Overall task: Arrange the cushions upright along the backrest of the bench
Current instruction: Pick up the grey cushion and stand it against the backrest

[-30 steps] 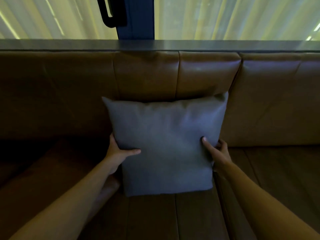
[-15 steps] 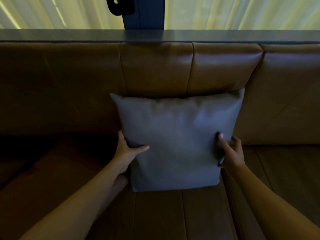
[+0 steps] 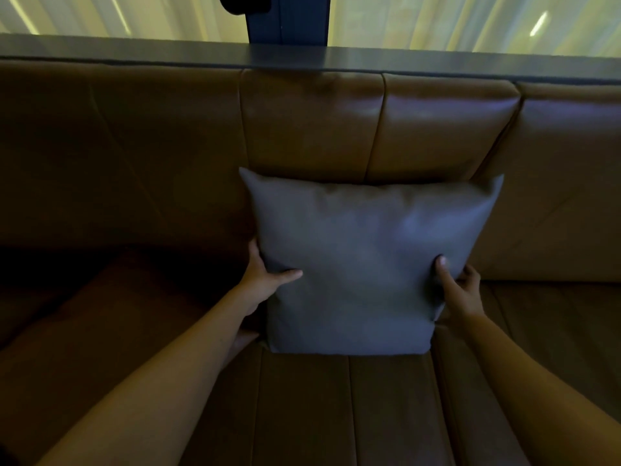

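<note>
A square grey cushion (image 3: 366, 260) stands upright on the brown leather bench seat (image 3: 336, 408), its top edge leaning against the padded backrest (image 3: 309, 126). My left hand (image 3: 265, 280) grips the cushion's lower left edge, thumb across the front. My right hand (image 3: 458, 290) holds the lower right edge, thumb pressed into the front face and fingers behind. Only this one cushion is in view.
A dark ledge (image 3: 437, 63) runs along the top of the backrest, with pale curtains (image 3: 470, 21) and a dark blue post (image 3: 289, 18) behind it. The bench carries on to the left (image 3: 84, 314) in deep shadow and to the right (image 3: 564, 331).
The cushion with both hands on it has shifted a little to the right along the backrest and sits more squarely upright. The grip of both hands is the same.
</note>
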`<act>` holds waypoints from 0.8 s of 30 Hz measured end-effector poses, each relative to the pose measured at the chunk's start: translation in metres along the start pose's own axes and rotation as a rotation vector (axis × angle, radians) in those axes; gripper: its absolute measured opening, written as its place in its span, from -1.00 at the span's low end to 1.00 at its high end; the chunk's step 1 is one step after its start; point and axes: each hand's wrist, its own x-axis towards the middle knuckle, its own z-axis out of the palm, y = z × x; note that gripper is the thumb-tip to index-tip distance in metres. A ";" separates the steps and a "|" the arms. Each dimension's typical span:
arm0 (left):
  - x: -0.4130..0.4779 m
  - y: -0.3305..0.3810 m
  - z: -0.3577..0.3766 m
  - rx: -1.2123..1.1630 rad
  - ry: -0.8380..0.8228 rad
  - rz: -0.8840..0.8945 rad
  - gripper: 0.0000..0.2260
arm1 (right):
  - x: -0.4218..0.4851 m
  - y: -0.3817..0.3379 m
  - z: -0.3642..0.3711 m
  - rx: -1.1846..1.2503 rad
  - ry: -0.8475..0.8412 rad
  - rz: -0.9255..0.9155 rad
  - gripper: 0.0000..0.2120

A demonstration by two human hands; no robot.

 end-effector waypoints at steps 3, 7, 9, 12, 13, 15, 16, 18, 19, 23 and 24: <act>-0.008 0.002 0.004 0.022 0.020 -0.034 -0.04 | 0.002 -0.004 -0.003 -0.057 0.031 0.021 -0.23; -0.020 0.006 0.005 0.039 0.062 -0.054 -0.05 | -0.017 -0.012 0.002 -0.171 0.084 0.006 -0.24; -0.028 0.011 0.003 0.026 0.072 -0.076 -0.08 | -0.020 -0.006 0.002 -0.244 0.117 -0.001 -0.13; -0.041 0.019 -0.009 0.032 0.059 -0.127 -0.17 | -0.037 -0.011 0.017 -0.320 0.100 0.049 -0.41; -0.044 0.021 -0.017 0.046 0.049 -0.139 -0.20 | -0.050 -0.016 0.027 -0.365 0.067 0.074 -0.50; -0.052 0.026 -0.037 0.083 0.041 -0.155 -0.26 | -0.071 -0.021 0.053 -0.443 -0.056 0.116 -0.56; -0.055 0.026 -0.050 0.101 0.045 -0.159 -0.29 | -0.081 -0.020 0.067 -0.472 -0.132 0.127 -0.57; -0.060 0.025 -0.081 0.134 0.057 -0.162 -0.35 | -0.098 -0.017 0.098 -0.518 -0.254 0.134 -0.66; -0.062 0.023 -0.098 0.147 0.065 -0.162 -0.38 | -0.106 -0.014 0.114 -0.526 -0.289 0.132 -0.73; -0.068 0.001 -0.177 0.209 0.087 -0.201 -0.43 | -0.140 0.020 0.184 -0.577 -0.333 0.156 -0.80; -0.069 -0.007 -0.197 0.231 0.107 -0.209 -0.43 | -0.148 0.034 0.201 -0.594 -0.342 0.160 -0.79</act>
